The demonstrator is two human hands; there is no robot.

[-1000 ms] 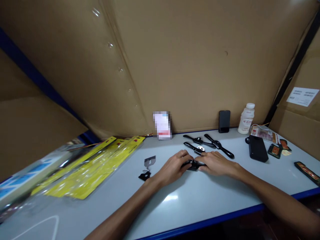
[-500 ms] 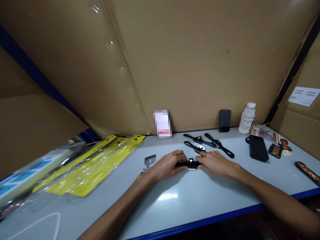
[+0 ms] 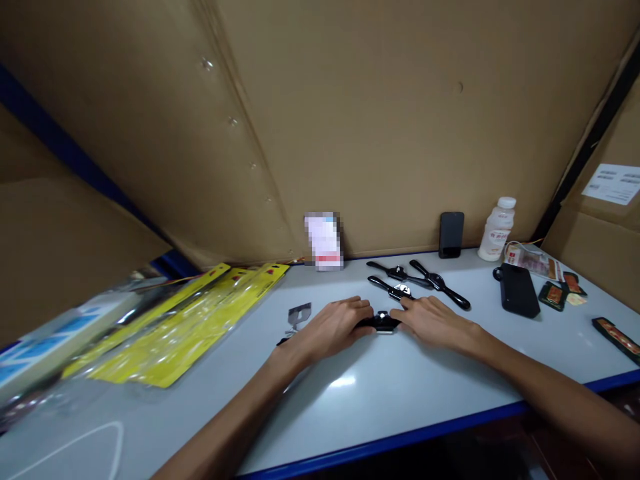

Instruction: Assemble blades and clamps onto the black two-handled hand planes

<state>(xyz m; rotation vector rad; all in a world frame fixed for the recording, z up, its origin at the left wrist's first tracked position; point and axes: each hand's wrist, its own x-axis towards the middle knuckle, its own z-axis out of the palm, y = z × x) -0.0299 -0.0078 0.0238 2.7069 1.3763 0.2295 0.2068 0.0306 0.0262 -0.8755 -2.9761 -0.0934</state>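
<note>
Both ends of a black tool (image 3: 381,323) are clasped by the left hand (image 3: 333,327) and right hand (image 3: 430,323) on a grey tabletop (image 3: 400,393) enclosed by cardboard (image 3: 375,133).

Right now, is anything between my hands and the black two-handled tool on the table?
Nothing visible: left hand and right hand each grip one end of the black two-handled tool; three similar tools lie just behind.

We can read nothing: print on the bottle (image 3: 497,230), the box sticker (image 3: 614,183) and the blurred card (image 3: 324,240) is illegible.
</note>
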